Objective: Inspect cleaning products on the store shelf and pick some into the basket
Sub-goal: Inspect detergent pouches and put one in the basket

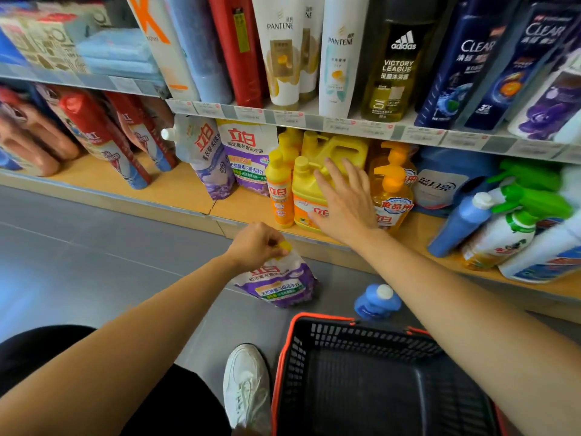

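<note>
The left grip (256, 243) pinched the yellow cap (285, 246) of a purple-and-white laundry detergent pouch (279, 283), which hung below it over the floor, just in front of the lower shelf (176, 196) and its front edge. The right grip (344, 199) was wide open, fingers spread over the front of a yellow dish-liquid jug (306, 187) standing near that front edge; whether it touched could not be told. A black basket (361, 335) with an orange rim sat on the floor, a blue bottle (375, 302) just beyond its far rim.
</note>
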